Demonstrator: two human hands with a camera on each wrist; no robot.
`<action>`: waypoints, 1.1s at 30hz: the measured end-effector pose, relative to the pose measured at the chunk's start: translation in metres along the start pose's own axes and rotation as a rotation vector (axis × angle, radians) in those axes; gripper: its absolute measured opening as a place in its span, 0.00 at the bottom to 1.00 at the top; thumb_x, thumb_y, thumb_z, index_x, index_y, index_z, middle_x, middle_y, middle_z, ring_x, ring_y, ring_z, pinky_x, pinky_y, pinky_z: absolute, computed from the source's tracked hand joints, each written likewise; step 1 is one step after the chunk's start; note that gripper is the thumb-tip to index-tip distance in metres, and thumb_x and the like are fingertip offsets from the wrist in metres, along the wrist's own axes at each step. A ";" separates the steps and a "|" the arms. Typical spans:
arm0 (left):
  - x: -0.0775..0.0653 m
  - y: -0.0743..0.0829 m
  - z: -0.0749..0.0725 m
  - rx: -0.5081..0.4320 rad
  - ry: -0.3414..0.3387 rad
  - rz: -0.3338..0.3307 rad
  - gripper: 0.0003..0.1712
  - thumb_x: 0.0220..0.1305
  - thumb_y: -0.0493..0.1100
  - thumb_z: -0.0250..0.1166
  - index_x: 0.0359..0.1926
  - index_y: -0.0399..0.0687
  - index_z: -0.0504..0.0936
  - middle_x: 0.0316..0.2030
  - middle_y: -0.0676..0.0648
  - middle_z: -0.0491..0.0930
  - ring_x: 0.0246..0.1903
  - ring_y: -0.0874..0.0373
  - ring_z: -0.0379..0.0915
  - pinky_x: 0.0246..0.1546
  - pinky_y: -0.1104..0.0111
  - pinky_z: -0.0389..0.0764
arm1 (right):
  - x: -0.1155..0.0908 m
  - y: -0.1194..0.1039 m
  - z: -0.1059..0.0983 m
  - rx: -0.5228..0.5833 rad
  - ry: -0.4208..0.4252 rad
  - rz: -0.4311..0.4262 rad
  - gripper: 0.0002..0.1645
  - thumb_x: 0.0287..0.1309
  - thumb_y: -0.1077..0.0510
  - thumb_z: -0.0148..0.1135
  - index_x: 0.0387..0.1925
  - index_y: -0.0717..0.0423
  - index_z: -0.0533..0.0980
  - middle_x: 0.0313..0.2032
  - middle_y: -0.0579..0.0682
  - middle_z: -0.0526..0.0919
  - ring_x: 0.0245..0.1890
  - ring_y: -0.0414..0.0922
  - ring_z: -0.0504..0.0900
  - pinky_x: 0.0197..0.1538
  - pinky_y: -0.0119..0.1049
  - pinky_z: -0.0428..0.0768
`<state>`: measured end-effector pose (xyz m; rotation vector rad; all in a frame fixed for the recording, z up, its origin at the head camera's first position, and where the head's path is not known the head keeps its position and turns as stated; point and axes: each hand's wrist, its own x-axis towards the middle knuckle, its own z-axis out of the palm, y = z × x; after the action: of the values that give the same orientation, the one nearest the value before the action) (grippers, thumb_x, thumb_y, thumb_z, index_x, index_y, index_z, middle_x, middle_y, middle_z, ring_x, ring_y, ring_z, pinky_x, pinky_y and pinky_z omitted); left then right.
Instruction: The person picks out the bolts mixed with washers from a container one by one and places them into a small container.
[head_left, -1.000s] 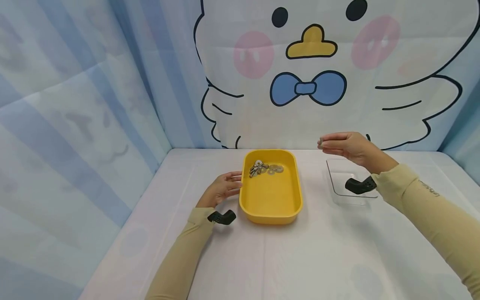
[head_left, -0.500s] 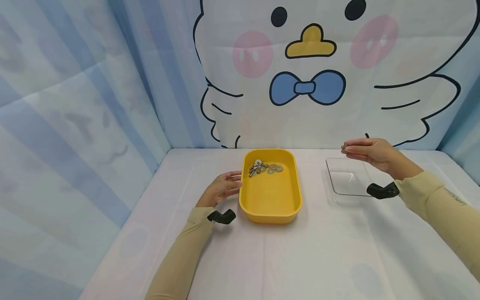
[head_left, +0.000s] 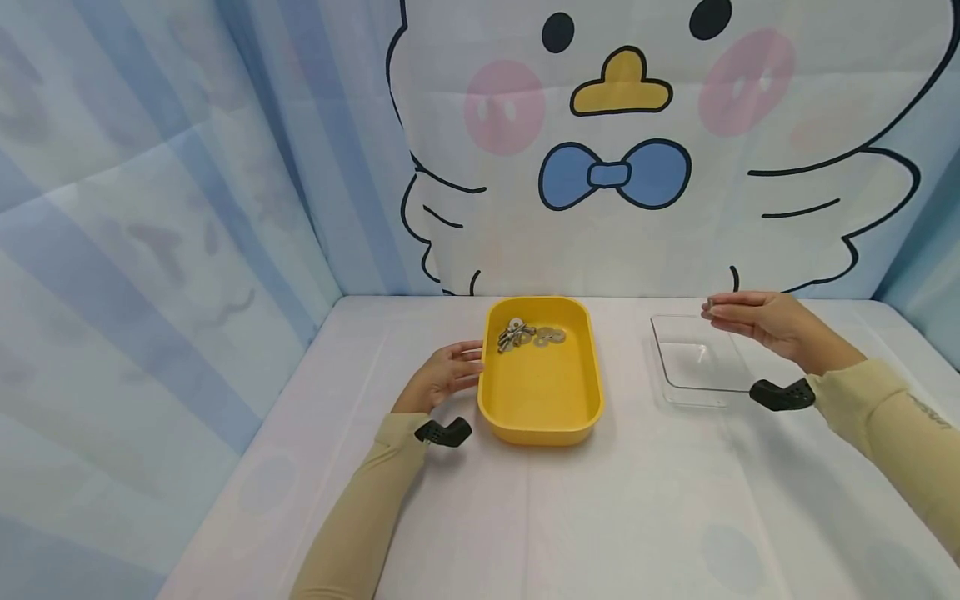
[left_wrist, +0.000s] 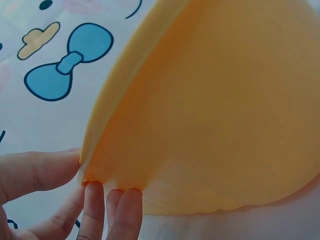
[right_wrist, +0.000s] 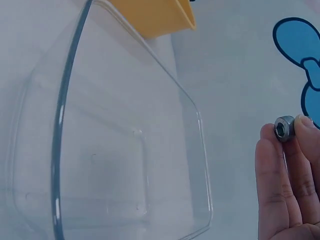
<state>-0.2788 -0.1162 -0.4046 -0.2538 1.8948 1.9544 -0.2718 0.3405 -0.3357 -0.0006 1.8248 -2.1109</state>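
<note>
In the head view, my right hand (head_left: 780,327) is over the far right part of a clear box (head_left: 701,388), above its rim. Thumb and fingers pinch a small metal hex socket bolt (right_wrist: 284,128); the right wrist view shows its round head, while its shank is mostly hidden. My left hand (head_left: 442,377) touches the left outer side of a yellow tray (head_left: 540,400). Its fairly straight fingertips (left_wrist: 130,200) lie against the tray wall near the rim. Bolts (head_left: 512,337) and flat washers (head_left: 551,335) lie in a loose heap at the tray's far end.
The tray and the clear box stand apart on a white-covered table (head_left: 600,517), tray left of box. Right behind the table's far edge hangs a printed cloth (head_left: 615,250). A blue-and-white curtain (head_left: 150,292) closes off the left side.
Carrying the bolt, my right hand has moved right and a little down, from the gap between tray and box to over the box. My left hand has stayed at the tray.
</note>
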 end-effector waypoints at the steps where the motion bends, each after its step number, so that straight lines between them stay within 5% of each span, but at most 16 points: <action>1: 0.000 0.000 0.000 0.000 0.002 0.000 0.30 0.61 0.30 0.60 0.64 0.44 0.67 0.63 0.42 0.68 0.58 0.46 0.72 0.59 0.59 0.76 | -0.001 0.001 -0.002 0.002 -0.007 0.002 0.17 0.62 0.69 0.53 0.33 0.48 0.85 0.34 0.42 0.87 0.37 0.36 0.86 0.43 0.27 0.84; 33: -0.001 0.001 0.001 0.002 0.007 -0.011 0.30 0.60 0.30 0.61 0.64 0.45 0.68 0.63 0.42 0.69 0.58 0.47 0.72 0.59 0.60 0.75 | 0.007 0.022 -0.003 -0.017 0.042 0.092 0.16 0.58 0.70 0.58 0.29 0.48 0.85 0.31 0.43 0.88 0.34 0.38 0.86 0.42 0.29 0.85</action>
<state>-0.2786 -0.1156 -0.4030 -0.2700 1.8957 1.9473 -0.2733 0.3396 -0.3585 0.1219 1.8295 -2.0472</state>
